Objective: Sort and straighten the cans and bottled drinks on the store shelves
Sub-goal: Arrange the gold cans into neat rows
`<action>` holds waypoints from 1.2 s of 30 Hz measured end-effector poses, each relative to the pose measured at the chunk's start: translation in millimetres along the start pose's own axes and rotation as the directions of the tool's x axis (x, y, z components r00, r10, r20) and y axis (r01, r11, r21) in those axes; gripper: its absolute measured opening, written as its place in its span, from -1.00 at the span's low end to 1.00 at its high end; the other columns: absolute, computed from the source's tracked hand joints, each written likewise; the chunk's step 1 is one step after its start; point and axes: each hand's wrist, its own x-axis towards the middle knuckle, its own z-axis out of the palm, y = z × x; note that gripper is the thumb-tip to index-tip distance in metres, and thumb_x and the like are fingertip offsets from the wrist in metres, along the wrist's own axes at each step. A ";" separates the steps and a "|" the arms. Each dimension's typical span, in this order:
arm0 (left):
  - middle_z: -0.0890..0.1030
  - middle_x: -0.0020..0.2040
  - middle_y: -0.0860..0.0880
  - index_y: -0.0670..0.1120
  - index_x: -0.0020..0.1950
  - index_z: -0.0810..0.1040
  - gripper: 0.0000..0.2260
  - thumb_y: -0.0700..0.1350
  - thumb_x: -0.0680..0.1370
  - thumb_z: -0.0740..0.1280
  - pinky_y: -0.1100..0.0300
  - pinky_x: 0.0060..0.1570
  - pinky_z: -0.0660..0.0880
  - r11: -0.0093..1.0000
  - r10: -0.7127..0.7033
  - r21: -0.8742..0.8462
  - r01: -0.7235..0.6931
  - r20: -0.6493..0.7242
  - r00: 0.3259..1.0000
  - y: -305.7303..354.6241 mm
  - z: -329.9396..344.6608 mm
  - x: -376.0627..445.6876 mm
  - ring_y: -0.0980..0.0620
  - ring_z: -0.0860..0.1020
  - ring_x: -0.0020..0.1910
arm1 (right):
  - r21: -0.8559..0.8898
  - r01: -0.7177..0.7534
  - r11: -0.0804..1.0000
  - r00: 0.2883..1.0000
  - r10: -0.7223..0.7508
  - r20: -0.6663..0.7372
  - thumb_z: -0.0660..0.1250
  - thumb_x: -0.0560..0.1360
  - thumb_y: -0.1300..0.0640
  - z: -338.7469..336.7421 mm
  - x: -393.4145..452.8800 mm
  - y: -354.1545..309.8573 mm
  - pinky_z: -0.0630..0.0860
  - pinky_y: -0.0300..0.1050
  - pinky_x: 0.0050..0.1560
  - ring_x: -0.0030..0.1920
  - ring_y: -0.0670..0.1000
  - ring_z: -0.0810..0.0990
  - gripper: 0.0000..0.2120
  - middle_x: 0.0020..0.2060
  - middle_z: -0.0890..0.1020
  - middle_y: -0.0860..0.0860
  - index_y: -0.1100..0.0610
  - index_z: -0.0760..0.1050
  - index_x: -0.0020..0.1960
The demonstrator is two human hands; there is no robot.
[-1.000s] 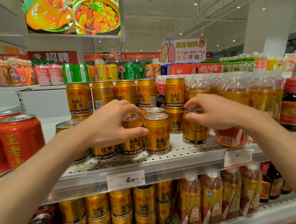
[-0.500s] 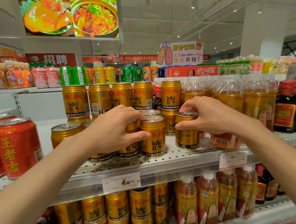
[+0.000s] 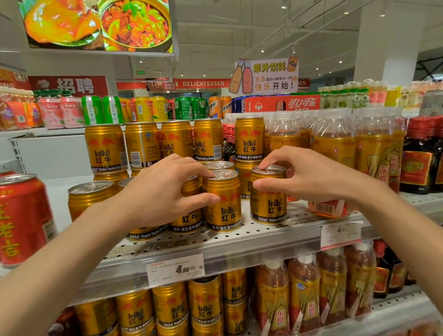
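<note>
Gold Red Bull cans stand in rows on the perforated middle shelf (image 3: 248, 235). My left hand (image 3: 160, 195) curls round a gold can (image 3: 189, 214) in the front row, thumb reaching onto the neighbouring front can (image 3: 224, 208). My right hand (image 3: 305, 178) pinches the top of a separate gold can (image 3: 268, 204) that stands a small gap to the right, label facing me. A second tier of gold cans (image 3: 142, 145) is stacked behind.
Red herbal-tea cans (image 3: 14, 217) stand at the left. Amber tea bottles (image 3: 370, 148) and dark bottles (image 3: 430, 158) fill the right. The lower shelf holds more gold cans (image 3: 172, 318) and bottles (image 3: 305, 295). A price tag (image 3: 175, 269) sits on the shelf edge.
The right hand's can has been turned so its Red Bull label faces front and it sits nearer the shelf's front edge. My left hand stayed on its can.
</note>
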 end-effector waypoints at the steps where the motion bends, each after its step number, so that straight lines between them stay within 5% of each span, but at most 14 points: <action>1: 0.54 0.29 0.20 0.17 0.37 0.51 -0.39 0.45 0.42 0.20 -0.02 0.26 0.49 1.000 -0.001 0.001 0.001 -0.002 1.000 -0.7 0.3 0.1 0.18 0.41 0.30 | 0.023 0.002 1.000 0.999 -0.003 0.037 0.37 0.47 -0.30 -3.1 -1.8 1.0 0.46 -0.30 -0.01 0.14 -0.13 0.56 -0.52 0.22 0.56 -0.16 -0.13 0.51 0.33; 8: 0.53 0.30 0.20 0.17 0.37 0.51 -0.37 0.45 0.41 0.20 0.00 0.26 0.49 1.000 -0.004 0.006 0.004 -0.005 1.000 -0.4 1.7 1.3 0.19 0.40 0.32 | 0.070 0.042 0.997 0.999 -0.042 0.003 0.37 0.45 -0.32 0.9 -4.9 2.8 0.55 -0.04 0.23 0.22 -0.16 0.55 -0.50 0.31 0.56 -0.20 -0.16 0.53 0.33; 21: 0.53 0.34 0.18 0.16 0.42 0.48 -0.34 0.45 0.41 0.17 0.00 0.29 0.48 1.000 -0.003 0.028 0.004 -0.012 1.000 0.7 1.9 0.9 0.18 0.40 0.34 | 0.123 0.044 0.991 0.999 -0.039 -0.038 0.33 0.47 -0.34 12.4 -7.1 -1.1 0.53 -0.13 0.14 0.19 -0.13 0.54 -0.53 0.30 0.53 -0.21 -0.19 0.50 0.32; 27: 0.47 0.38 0.13 0.13 0.50 0.38 -0.29 0.46 0.43 0.19 0.10 0.28 0.47 0.986 -0.075 0.151 0.072 0.015 0.997 -14.1 -20.4 -8.4 0.14 0.42 0.32 | 0.123 0.040 0.992 0.992 -0.025 -0.121 0.32 0.55 -0.23 1.1 15.1 -26.6 0.57 -0.17 0.02 0.06 -0.15 0.59 -0.67 0.05 0.62 -0.17 -0.03 0.60 0.15; 33: 0.59 0.28 0.11 0.09 0.37 0.53 -0.34 0.45 0.42 0.22 0.12 0.20 0.50 0.985 -0.151 0.089 0.148 0.032 0.988 -24.4 -21.7 -21.4 0.12 0.51 0.22 | 0.001 -0.081 0.997 0.995 0.080 0.056 0.35 0.51 -0.28 14.6 74.2 -56.7 0.51 -0.10 -0.19 -0.17 -0.02 0.60 -0.54 -0.19 0.64 -0.05 0.14 0.60 -0.04; 36: 0.61 0.24 0.09 0.09 0.36 0.53 -0.34 0.45 0.41 0.23 0.10 0.17 0.50 0.983 -0.164 0.079 0.163 0.001 0.986 -24.2 -18.3 -23.7 0.10 0.52 0.20 | -0.042 -0.144 0.989 0.978 0.149 0.147 0.36 0.44 -0.37 18.7 94.1 -65.0 0.34 -0.09 -0.27 -0.30 0.02 0.43 -0.45 -0.33 0.46 0.05 0.17 0.54 -0.17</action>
